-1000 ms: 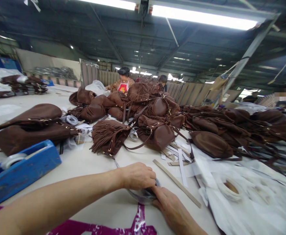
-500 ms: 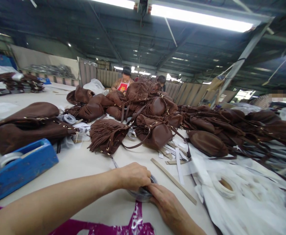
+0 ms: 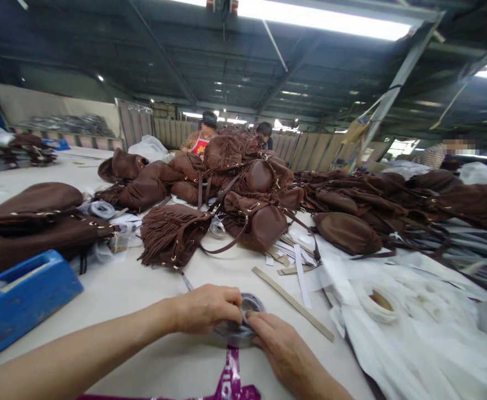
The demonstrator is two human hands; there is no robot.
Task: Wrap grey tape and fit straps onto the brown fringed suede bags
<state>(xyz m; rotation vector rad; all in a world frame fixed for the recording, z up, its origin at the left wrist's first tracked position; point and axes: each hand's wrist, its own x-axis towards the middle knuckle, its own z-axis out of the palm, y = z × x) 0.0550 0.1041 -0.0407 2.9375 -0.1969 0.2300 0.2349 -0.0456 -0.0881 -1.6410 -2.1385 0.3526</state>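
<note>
My left hand (image 3: 204,308) and my right hand (image 3: 274,341) meet over a roll of clear tape (image 3: 241,322) lying on the white table (image 3: 151,289). The fingers of both hands are curled and pinched on the roll's rim. A strip of tape runs from the roll toward a brown fringed bag (image 3: 172,233) just beyond it. A flat tan strip (image 3: 293,303) lies to the right of the roll.
A heap of brown bags (image 3: 247,189) covers the middle and right of the table. A blue tape dispenser (image 3: 22,300) sits at the left. White paper and a tape ring (image 3: 376,303) lie at the right. People work at the far end.
The view has shifted slightly, so everything sits further left. My hands stay on the tape roll; the fingers have drawn closer together on its rim.
</note>
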